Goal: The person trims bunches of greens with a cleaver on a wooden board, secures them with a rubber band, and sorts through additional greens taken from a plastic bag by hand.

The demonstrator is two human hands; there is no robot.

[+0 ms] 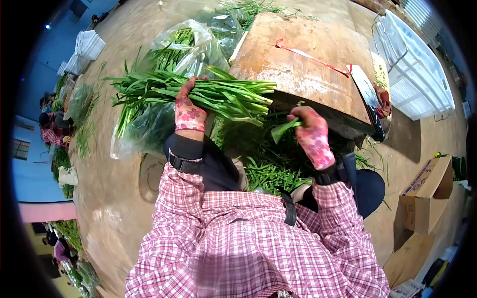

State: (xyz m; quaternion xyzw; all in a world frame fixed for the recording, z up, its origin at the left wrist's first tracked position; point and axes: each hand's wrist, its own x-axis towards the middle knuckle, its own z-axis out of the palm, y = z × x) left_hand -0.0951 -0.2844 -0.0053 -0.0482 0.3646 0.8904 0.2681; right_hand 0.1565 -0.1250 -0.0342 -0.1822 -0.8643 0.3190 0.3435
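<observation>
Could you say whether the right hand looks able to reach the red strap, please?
Probably yes: the right hand holds green leaves, but nothing covers the red strap on the wooden board.

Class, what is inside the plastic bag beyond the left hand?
Green leaves show inside the bag; whatever is behind the bunch in the left hand is hidden.

White plastic crates (415,74) upper right; open cardboard box (423,214) nearer; people (50,135) far left
</observation>
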